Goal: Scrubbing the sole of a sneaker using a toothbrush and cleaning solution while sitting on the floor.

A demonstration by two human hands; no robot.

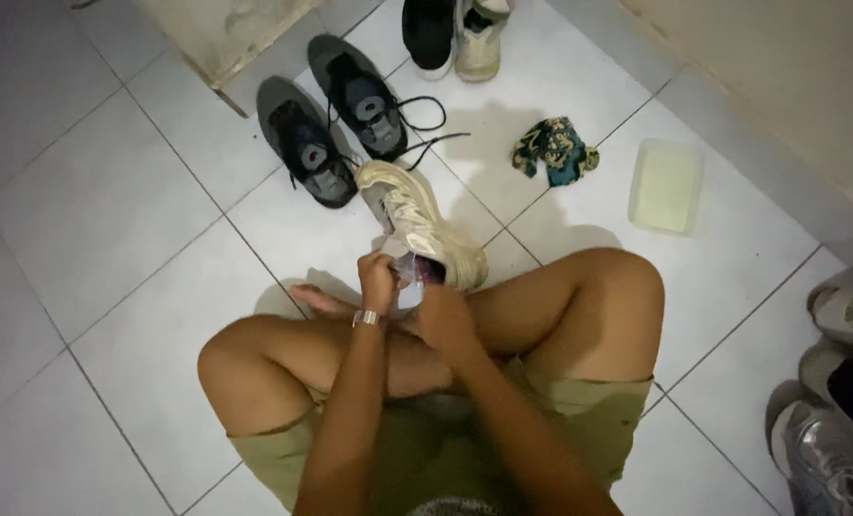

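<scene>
the cream sneaker (415, 222) was grasped at its heel by both the left hand (377, 280) and the right hand (443, 315), its long axis running away from the person, toe pointed toward the grey shoes (336, 122).

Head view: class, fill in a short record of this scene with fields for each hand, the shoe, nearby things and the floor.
left hand: left hand grips the heel opening of the cream-coloured sneaker
right hand: right hand holds the same heel end
nearby: pair of grey and black lace-up sneakers; crumpled green patterned cloth; pale rectangular plastic tub
floor: white tiled floor
</scene>
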